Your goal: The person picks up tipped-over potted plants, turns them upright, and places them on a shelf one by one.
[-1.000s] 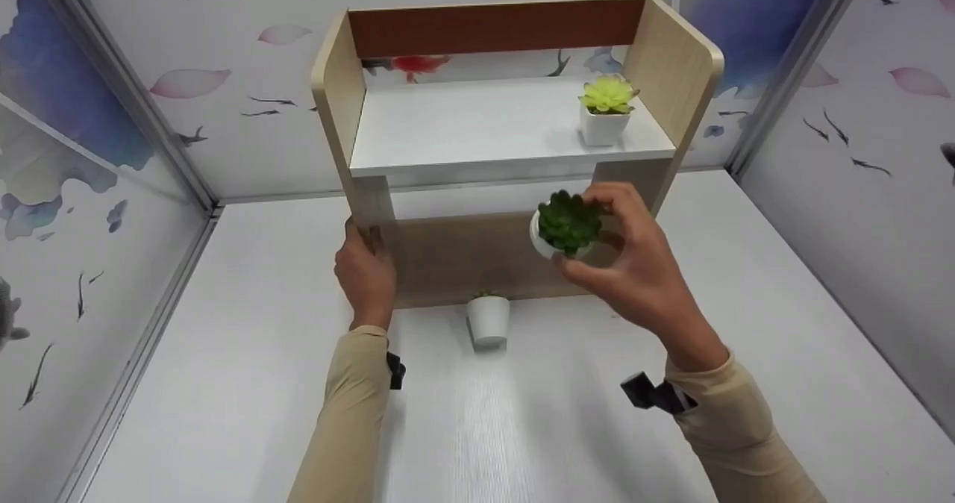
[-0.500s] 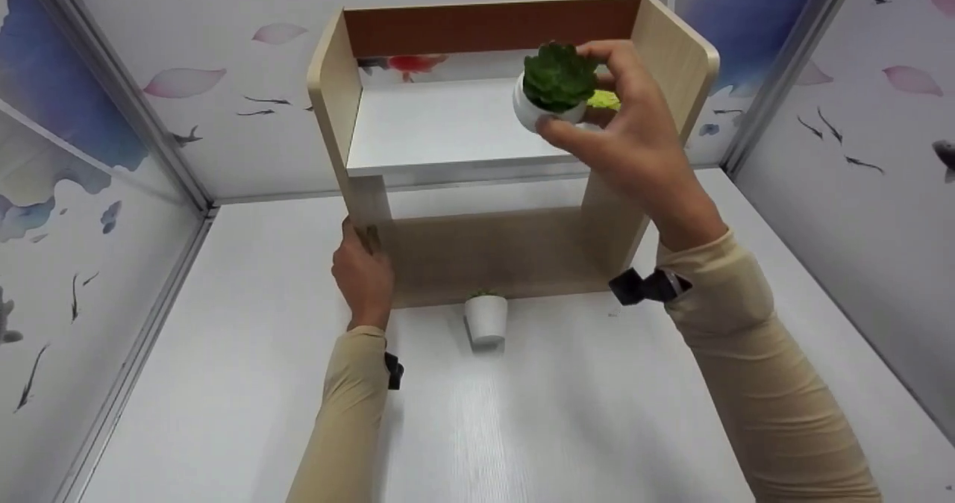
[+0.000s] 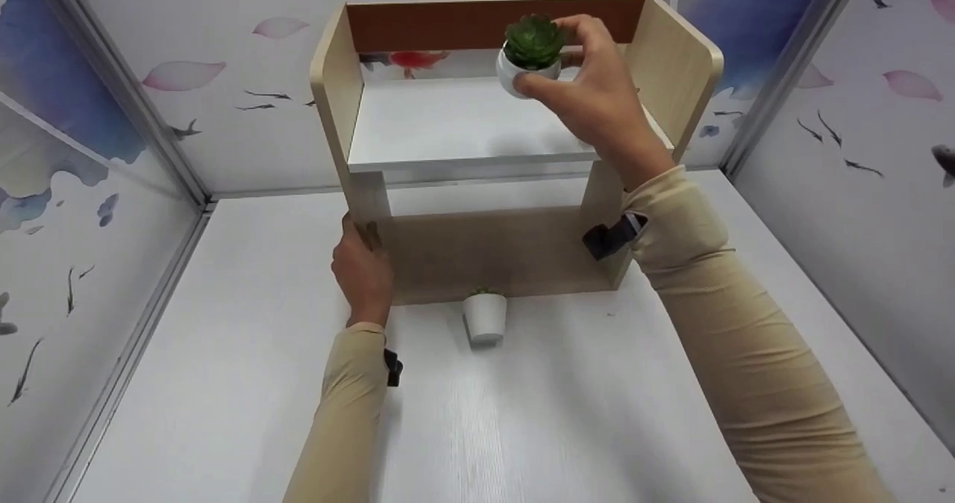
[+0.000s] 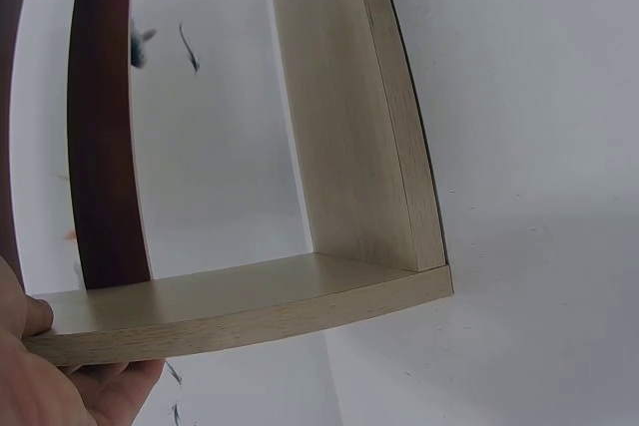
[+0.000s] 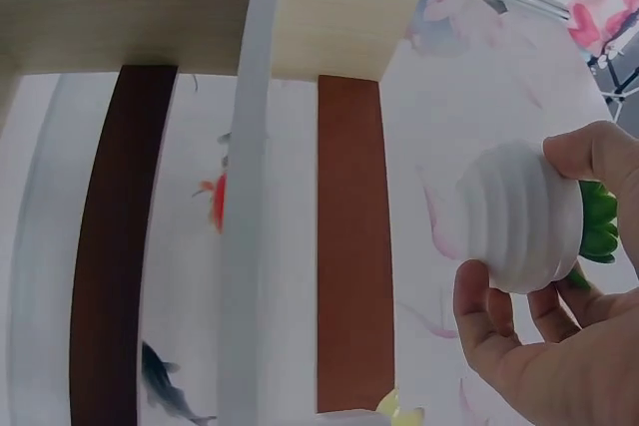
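My right hand [image 3: 600,89] grips a ribbed round white pot [image 5: 521,216] holding a dark green succulent [image 3: 534,42], raised over the upper board of a small wooden shelf [image 3: 477,163]. My left hand [image 3: 363,275] holds the left side panel of that shelf low down; in the left wrist view the thumb and fingers [image 4: 128,386] clasp the panel's edge from both sides. A yellow-green succulent [image 5: 399,408] peeks in at the bottom of the right wrist view; in the head view my right hand hides it.
A white pot [image 3: 485,318] with a small green plant lies tipped in front of the shelf's bottom board [image 3: 485,253], on the white table [image 3: 477,428]. Patterned wall panels [image 3: 89,152] stand on both sides and behind.
My right hand has lifted the potted succulent from in front of the lower opening to above the upper board, then a little left and farther back. The left hand stays on the side panel.
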